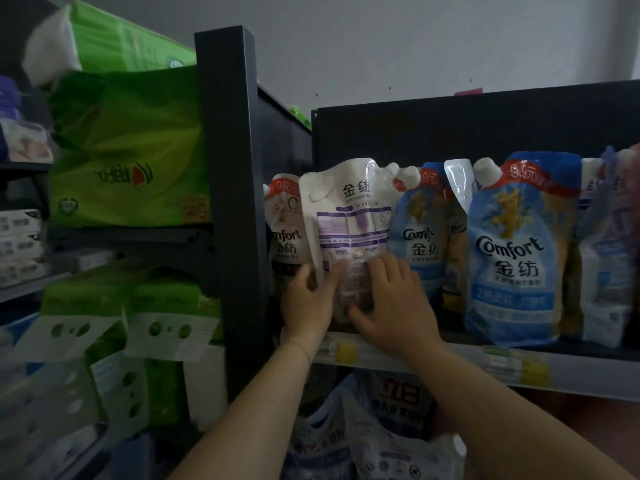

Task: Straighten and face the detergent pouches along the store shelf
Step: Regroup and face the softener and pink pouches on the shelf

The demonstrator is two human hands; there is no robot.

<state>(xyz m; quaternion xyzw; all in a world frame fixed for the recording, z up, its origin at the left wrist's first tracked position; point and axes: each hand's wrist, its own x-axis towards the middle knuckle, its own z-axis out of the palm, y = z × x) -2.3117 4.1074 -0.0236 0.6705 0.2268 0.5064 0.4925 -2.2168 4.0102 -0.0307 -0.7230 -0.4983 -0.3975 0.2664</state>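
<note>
The white pouch (346, 216) stands at the left end of the shelf (450, 355), close to its front edge and just beside the black post (232, 168). Its long axis runs roughly upright, the top leaning a little left and the spout at the upper right. What I see is purple-ruled fine print rather than a big logo, so I judge the back is facing out. Its lower part lies between my two hands, both touching it. The left hand (306, 306) grips the lower left edge, thumb across the front and fingers curled round the side. The right hand (394, 306) lies on the lower right, fingers (388, 268) spread against the face and thumb low near the base. I cannot tell whether they hook the right edge or only press. Neither hand is nearer, so I think the coming move hinges on spinning the pouch about its upright axis, which needs room between the post and its neighbours. It looks soft, glossy and full, and likely to slump. Partly hidden behind its left side is a pink pouch (284, 223). A blue pouch (420, 237) touches its right side, and a larger blue one (512, 258) faces out further along.
</note>
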